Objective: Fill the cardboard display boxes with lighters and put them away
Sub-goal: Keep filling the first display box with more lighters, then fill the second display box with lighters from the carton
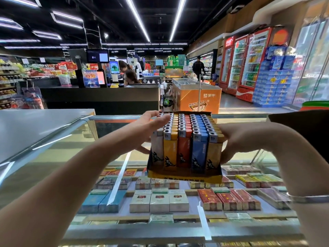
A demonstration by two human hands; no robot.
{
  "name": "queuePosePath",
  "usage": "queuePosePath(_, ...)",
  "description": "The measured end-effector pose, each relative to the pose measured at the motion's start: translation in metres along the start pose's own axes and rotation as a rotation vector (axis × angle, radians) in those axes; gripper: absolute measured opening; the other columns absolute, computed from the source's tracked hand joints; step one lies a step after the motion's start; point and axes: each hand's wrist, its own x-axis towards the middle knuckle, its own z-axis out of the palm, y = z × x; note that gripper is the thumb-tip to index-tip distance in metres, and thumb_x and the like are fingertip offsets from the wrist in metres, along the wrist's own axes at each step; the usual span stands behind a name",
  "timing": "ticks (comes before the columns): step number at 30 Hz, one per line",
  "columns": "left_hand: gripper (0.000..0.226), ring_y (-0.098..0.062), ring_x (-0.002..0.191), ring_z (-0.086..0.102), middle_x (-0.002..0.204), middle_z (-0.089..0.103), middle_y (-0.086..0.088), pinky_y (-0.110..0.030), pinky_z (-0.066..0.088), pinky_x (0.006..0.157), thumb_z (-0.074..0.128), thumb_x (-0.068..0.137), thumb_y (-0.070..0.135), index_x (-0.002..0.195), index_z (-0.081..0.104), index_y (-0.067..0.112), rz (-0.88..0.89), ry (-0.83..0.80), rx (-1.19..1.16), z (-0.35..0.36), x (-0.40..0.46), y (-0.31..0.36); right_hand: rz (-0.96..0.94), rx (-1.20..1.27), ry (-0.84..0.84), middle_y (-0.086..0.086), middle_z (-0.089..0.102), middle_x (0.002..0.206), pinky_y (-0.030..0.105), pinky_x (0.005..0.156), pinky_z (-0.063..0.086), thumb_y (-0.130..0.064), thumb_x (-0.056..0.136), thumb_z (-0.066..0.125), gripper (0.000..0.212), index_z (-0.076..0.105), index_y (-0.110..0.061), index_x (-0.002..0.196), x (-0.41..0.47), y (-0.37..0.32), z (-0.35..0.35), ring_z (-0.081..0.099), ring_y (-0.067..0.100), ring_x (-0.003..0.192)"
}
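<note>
A cardboard display box [185, 175] with a black and yellow front lip is packed with upright lighters [185, 139] in white, yellow, red, blue and gold rows. It is held above the glass counter [58, 157]. My left hand [151, 129] grips the box's left side, fingers spread across the tops of the left rows, thumb underneath. My right hand [240, 141] clasps the right side of the box. A silver bracelet sits on my right wrist.
Under the glass lie rows of cigarette packs [158, 200]. A dark object [302, 129] stands at the counter's right end. Beyond are a black checkout desk [99, 97], an orange freezer chest [197, 98], drink fridges and people at the tills.
</note>
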Motion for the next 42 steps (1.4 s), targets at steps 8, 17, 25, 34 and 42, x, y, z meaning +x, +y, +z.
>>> queuePosePath(8, 0.09, -0.003, 0.079, 0.056, 0.092, 0.049, 0.018, -0.018, 0.05, 0.048, 0.057, 0.064, 0.058, 0.142, 0.018, 0.035, -0.036, -0.002, -0.044, -0.002, 0.006, -0.007, -0.081, 0.119, -0.158, -0.015, 0.045, 0.134, 0.036, 0.111, 0.029, -0.028, 0.053, 0.08, 0.098, 0.03, -0.034, 0.137, 0.0, 0.007, 0.0, 0.039, 0.007, 0.125)
queuePosePath(17, 0.072, -0.011, 0.086, 0.052, 0.135, 0.043, -0.004, -0.022, 0.047, 0.05, 0.055, 0.085, 0.046, 0.143, 0.016, 0.031, -0.098, 0.165, -0.045, -0.013, -0.004, -0.013, -0.227, 0.399, -0.072, -0.008, 0.051, 0.123, 0.012, 0.079, 0.044, -0.008, 0.073, 0.074, 0.081, 0.032, -0.031, 0.138, 0.028, 0.001, 0.024, 0.05, 0.006, 0.11)
queuePosePath(25, 0.067, -0.007, 0.07, 0.06, 0.106, 0.047, 0.008, -0.018, 0.047, 0.04, 0.057, 0.085, 0.046, 0.141, 0.023, 0.032, -0.101, 0.301, -0.146, -0.037, -0.03, -0.037, -0.334, 0.558, -0.024, 0.004, 0.052, 0.129, 0.03, 0.095, 0.048, -0.009, 0.068, 0.075, 0.091, 0.026, -0.02, 0.143, 0.044, -0.029, 0.059, 0.051, 0.02, 0.119)
queuePosePath(34, 0.041, 0.005, 0.054, 0.063, 0.091, 0.059, 0.006, -0.016, 0.045, 0.038, 0.049, 0.091, 0.041, 0.129, 0.035, 0.032, -0.16, 0.413, -0.139, -0.079, -0.05, -0.058, -0.337, 0.437, 0.051, -0.005, 0.052, 0.123, 0.013, 0.076, 0.049, -0.019, 0.071, 0.078, 0.094, 0.021, -0.024, 0.144, 0.062, -0.086, 0.086, 0.053, 0.003, 0.101)
queuePosePath(42, 0.044, 0.004, 0.051, 0.062, 0.092, 0.058, 0.0, -0.014, 0.043, 0.036, 0.046, 0.094, 0.031, 0.135, 0.034, 0.021, -0.143, 0.454, -0.203, -0.101, -0.058, -0.067, -0.323, 0.415, 0.048, -0.003, 0.051, 0.126, 0.032, 0.096, 0.046, -0.023, 0.068, 0.08, 0.101, 0.016, -0.022, 0.146, 0.084, -0.116, 0.096, 0.051, 0.014, 0.114)
